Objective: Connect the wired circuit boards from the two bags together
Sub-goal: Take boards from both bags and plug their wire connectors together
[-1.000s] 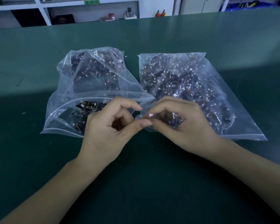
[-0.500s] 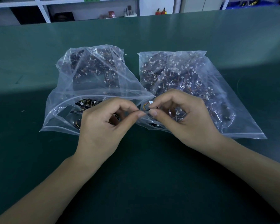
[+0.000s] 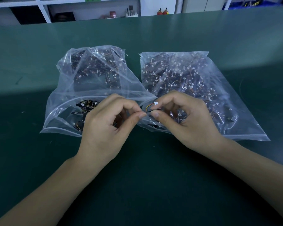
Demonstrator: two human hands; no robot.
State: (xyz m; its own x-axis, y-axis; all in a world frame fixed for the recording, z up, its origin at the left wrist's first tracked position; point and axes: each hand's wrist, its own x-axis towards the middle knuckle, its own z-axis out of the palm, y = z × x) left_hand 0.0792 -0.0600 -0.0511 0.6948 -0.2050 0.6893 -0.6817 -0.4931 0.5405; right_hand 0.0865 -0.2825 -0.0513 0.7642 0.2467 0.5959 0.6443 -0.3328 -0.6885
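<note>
Two clear plastic bags lie side by side on the green table, each full of small dark circuit boards with thin wires and white connectors. The left bag [image 3: 91,82] gapes open toward me; the right bag [image 3: 194,82] lies flatter. In front of the bags' mouths my left hand [image 3: 104,126] and my right hand [image 3: 185,118] meet fingertip to fingertip. My right hand pinches a small wired circuit board [image 3: 153,108]; its orange and yellow wires and white connector [image 3: 156,103] stick up. My left hand pinches the piece's left end; what else it holds is hidden by its fingers.
The green table [image 3: 153,185] stretches all round the bags. Behind its far edge stand white shelves [image 3: 91,8] with small items, two red bottles [image 3: 162,11] and blue bins at the far right.
Both hands have lifted slightly toward the bags' mouths. The white connector and its coloured wires now stand out above my right thumb, where they were mostly hidden before.
</note>
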